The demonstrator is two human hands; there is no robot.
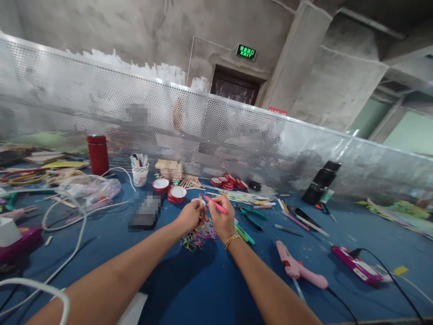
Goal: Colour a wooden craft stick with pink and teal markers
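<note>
My right hand (222, 220) is closed around a pink marker (220, 207), its tip pointing left toward my other hand. Pinched in my left hand (190, 216) is a small pale stick with a reddish end (200, 197), mostly covered by the fingers. The two hands nearly meet above a pile of colourful rubber bands (198, 238) on the blue table (199, 284). Just right of my right hand lie green markers (244, 232) and green-handled pliers (251, 217).
Behind stand red-rimmed round pieces (177, 194), wooden sticks (191, 182) and a cup of pens (140, 174). A phone (147, 212) and white cable (81, 230) lie left. To the right are a pink glue gun (297, 267) and purple power strip (356, 266). A perforated metal screen (203, 122) closes the back.
</note>
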